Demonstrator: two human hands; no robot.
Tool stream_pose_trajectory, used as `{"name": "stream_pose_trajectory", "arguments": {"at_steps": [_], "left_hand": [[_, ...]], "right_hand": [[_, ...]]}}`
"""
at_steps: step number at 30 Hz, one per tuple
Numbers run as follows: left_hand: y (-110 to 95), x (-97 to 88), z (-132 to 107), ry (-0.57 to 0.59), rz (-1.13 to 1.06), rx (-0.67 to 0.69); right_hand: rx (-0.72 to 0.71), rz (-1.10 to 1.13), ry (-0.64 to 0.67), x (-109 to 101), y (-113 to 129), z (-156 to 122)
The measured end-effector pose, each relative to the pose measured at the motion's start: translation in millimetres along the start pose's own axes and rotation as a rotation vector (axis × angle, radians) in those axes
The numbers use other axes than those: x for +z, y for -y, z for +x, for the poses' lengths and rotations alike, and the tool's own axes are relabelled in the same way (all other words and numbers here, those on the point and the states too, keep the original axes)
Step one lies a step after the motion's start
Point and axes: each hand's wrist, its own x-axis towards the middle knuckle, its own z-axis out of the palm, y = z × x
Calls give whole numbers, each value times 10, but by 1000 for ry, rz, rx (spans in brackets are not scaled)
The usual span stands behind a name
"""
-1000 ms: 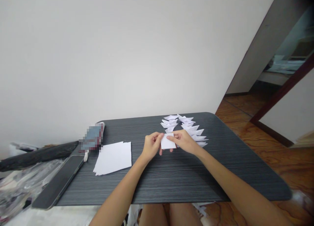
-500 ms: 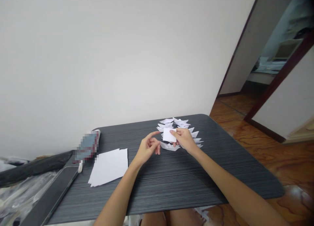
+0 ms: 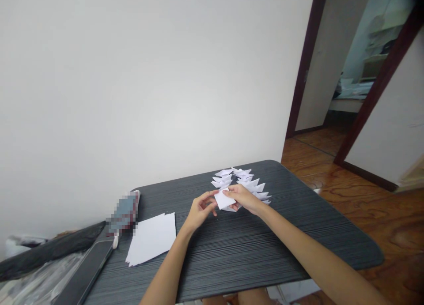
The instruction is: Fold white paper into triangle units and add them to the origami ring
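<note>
A small folded square of white paper (image 3: 225, 199) is raised a little above the table, tilted. My right hand (image 3: 243, 199) pinches its right side, thumb on top and fingers behind. At its left edge is my left hand (image 3: 200, 211), fingers apart, with the index fingertip at the upper left corner. Behind and beside the paper stand folded paper boats (image 3: 261, 188), several of them in two rows; the nearest are partly hidden by my hands and the square.
A stack of white paper sheets (image 3: 154, 239) lies at the left of the dark table (image 3: 251, 256). Behind it is a blurred-out item (image 3: 123, 212) with a white cable end beside it. A white wall (image 3: 149, 97) rises behind the table; a doorway opens at the right.
The paper square has tilted and shifted slightly down in view. My left hand has come closer, its fingers now at the paper's left edge. The camera view has also shifted.
</note>
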Motion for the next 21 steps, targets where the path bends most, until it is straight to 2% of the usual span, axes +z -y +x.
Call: {"name": "stream_pose_trajectory", "arguments": {"at_steps": [6, 14, 21], "left_hand": [[-74, 26, 8, 67, 5, 82], [-82, -17, -12, 26, 42, 50], [-100, -4, -10, 32, 39, 92]], "right_hand": [[-8, 45, 24, 12, -17, -4], [12, 55, 46, 3, -10, -17], [4, 83, 52, 24, -11, -24]]}}
